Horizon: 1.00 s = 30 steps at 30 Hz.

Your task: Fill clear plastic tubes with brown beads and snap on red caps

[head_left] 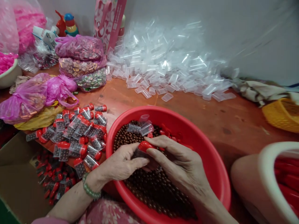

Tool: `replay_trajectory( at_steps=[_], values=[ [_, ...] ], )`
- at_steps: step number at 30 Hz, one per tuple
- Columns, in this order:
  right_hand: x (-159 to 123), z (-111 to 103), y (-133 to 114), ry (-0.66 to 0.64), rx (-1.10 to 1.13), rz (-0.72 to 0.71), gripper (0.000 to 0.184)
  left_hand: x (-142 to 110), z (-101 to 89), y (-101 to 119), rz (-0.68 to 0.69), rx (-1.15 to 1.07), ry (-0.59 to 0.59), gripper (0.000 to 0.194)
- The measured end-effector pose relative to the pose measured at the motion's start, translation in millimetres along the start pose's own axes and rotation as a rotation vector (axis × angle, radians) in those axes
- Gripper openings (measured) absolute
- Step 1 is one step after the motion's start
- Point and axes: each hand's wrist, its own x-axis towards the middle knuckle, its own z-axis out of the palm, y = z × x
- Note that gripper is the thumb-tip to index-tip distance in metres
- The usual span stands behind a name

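Over a red basin (224, 174) of small brown balls (158, 196), my two hands meet at one small container. My left hand (126, 161) is closed round its clear body, which my fingers mostly hide. The fingertips of my right hand (182, 161) pinch the red cap (145, 145) at its top. Behind my fingers, a few clear plastic containers (146, 127) lie on the balls. Loose red caps (168, 133) rest at the far right inside the basin.
Filled red-capped containers (80, 127) are heaped left of the basin, with more in a cardboard box (14, 165) below. Clear empty containers (163, 68) form a big pile against the wall. Pink bags (79, 48) stand back left; a white tub (263, 165) holds red pieces at right.
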Motion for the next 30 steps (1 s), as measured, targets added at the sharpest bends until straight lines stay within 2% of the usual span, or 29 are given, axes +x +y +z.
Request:
replay_trajectory(
  at_steps=[2, 7, 12, 15, 18, 20, 23, 24, 30],
  values=[
    [0, 0, 0, -0.009, -0.024, -0.010, 0.021, 0, -0.9, -2, -0.003, 0.008, -0.003, 0.028],
    [6, -4, -5, -0.052, -0.162, -0.139, 0.016, -1, -2.5, -5, -0.016, 0.076, -0.019, 0.026],
    [9, -10, -4, -0.180, -0.164, -0.113, 0.012, 0, -1.2, -2, -0.048, 0.184, -0.008, 0.011],
    [6, -10, -1, -0.152, -0.187, -0.126, 0.013, 0, -0.9, -1, -0.049, 0.177, -0.005, 0.012],
    [1, -7, 1, -0.107, -0.269, -0.189, 0.016, 1, -2.6, -1, -0.034, 0.136, -0.023, 0.025],
    [-4, -4, 1, -0.112, -0.390, -0.252, 0.024, 1, -4.1, -2, -0.006, 0.114, -0.021, 0.033],
    [-8, 2, 3, -0.137, -0.604, -0.339, 0.061, 2, -4.9, -4, -0.001, 0.014, -0.013, 0.041],
    [-9, 5, 3, -0.128, -0.661, -0.363, 0.067, 2, -4.5, -5, -0.006, -0.039, -0.014, 0.043],
    [-10, 14, 4, -0.037, -0.825, -0.469, 0.065, 2, -0.3, -5, 0.029, -0.177, -0.051, 0.046]
  ],
)
